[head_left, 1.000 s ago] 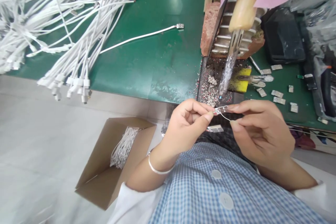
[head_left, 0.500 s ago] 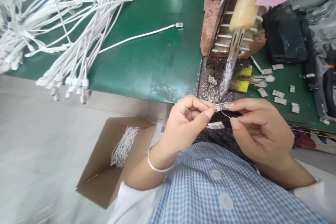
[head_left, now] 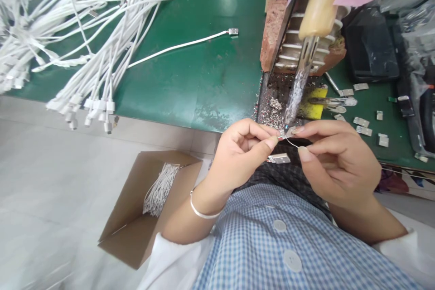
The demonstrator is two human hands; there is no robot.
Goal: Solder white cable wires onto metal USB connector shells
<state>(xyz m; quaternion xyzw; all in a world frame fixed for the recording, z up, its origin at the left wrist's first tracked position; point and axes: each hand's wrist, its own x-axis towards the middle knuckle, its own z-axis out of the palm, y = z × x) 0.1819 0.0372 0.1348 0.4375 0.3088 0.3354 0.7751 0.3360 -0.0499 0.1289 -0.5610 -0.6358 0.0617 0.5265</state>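
The fingertips of my left hand (head_left: 246, 156) pinch a small metal connector with thin wires (head_left: 282, 134). A USB plug (head_left: 279, 158) sticks out beneath that thumb. My right hand (head_left: 340, 161) grips a thin, curved solder wire (head_left: 292, 143) between thumb and fingers, its end reaching the connector. A small metal piece (head_left: 291, 131) lies at the tip of my right index finger; whether that finger holds it I cannot tell. Just above both hands, a soldering iron (head_left: 299, 86) with a wooden handle points down, its tip close to the connector.
Bundled white cables (head_left: 112, 41) cover the bench's left, with a single cable (head_left: 190, 45) beside them. A brick holder (head_left: 273, 31), a yellow sponge (head_left: 314, 105) and loose metal plug shells (head_left: 363, 130) surround the iron. A cardboard box (head_left: 125, 217) with cables stands below.
Both hands have risen slightly toward the iron's tip. The connector now sits closer to the tip, and the metal piece at my right index finger has tilted.
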